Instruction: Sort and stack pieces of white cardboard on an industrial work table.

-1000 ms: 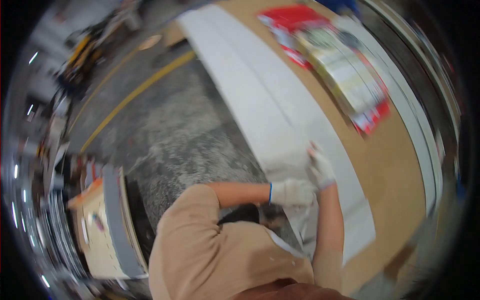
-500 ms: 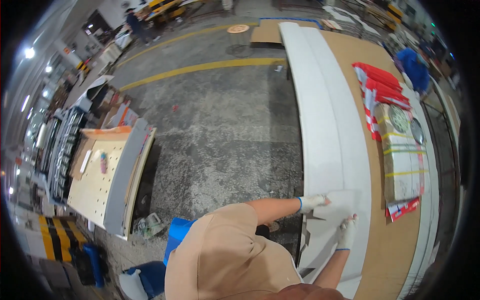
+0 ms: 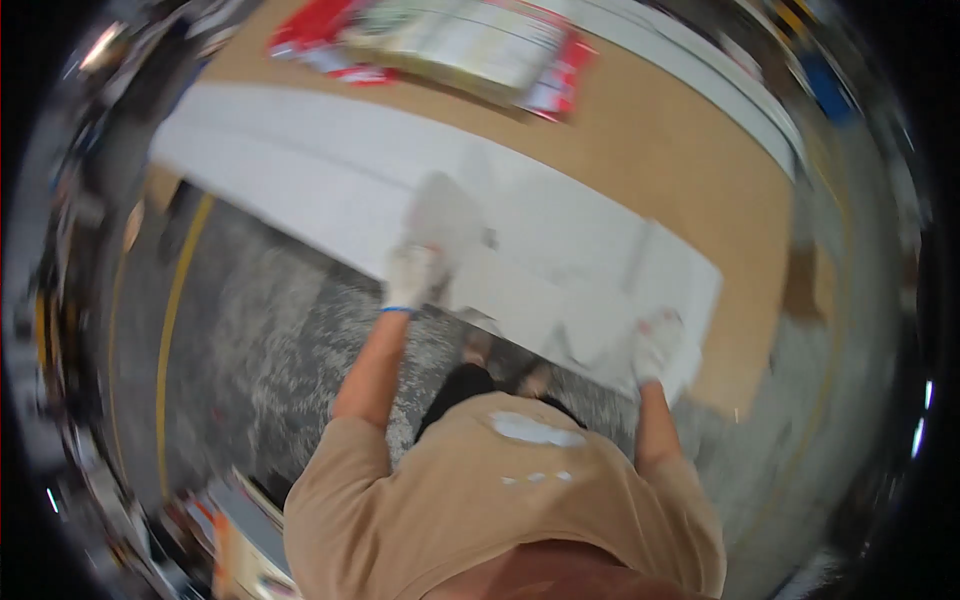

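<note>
At the white sheet's (image 3: 520, 240) near edge, 2 gloved hands, left hand (image 3: 412, 277) and right hand (image 3: 655, 343), seemingly gripping.

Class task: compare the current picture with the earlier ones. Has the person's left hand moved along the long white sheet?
Yes. The left hand now sits far from the right hand, further along the white sheet from its near end; before, both hands were close together.

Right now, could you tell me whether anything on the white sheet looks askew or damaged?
The white sheet is rumpled near the table's front edge, between the gloved left hand and right hand; elsewhere it lies flat. The picture is too blurred to show any tear.
</note>
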Motion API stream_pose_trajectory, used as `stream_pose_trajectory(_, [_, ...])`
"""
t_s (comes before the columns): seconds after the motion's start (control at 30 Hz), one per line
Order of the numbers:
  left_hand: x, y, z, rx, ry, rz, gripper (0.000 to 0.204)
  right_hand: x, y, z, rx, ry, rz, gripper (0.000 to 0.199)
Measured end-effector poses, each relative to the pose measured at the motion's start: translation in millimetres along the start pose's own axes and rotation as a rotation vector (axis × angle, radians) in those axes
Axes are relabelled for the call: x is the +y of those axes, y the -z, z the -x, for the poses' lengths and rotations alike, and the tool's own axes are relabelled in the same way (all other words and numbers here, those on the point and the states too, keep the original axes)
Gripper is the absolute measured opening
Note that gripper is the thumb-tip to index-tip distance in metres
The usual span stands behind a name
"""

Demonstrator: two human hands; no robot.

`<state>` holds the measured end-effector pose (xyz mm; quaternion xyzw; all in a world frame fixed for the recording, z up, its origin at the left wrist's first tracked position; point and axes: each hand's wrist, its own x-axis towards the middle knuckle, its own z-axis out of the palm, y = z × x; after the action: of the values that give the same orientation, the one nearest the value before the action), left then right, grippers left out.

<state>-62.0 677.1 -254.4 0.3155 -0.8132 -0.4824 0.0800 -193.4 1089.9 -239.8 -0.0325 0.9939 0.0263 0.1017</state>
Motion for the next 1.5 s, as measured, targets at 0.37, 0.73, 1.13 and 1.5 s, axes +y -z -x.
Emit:
stream_pose_trajectory(0.37, [231.7,-177.9,178.0,-0.12,-1.039,-0.868,0.011,68.2,-97.8,-3.4,0.453,0.012,0.351,0.062])
stream_pose_trajectory(0.73, [79.5,17.8,21.3,-0.256,0.226,1.222,0.05,50.9,-66.3,5.9,0.278,-0.012,-0.013,0.064])
stream_pose_trajectory(1.13, [199.0,-56.3,83.9,-0.021,-0.341,-0.393,0.029,78.3,-70.8,5.8,0.28,0.012,0.028,0.062])
stream_pose_trajectory(1.5, [241.9,-118.8,131.1,-0.108,-0.913,-0.499,0.045,80.3,-53.9,8.1,0.271,0.031,-0.043,0.06])
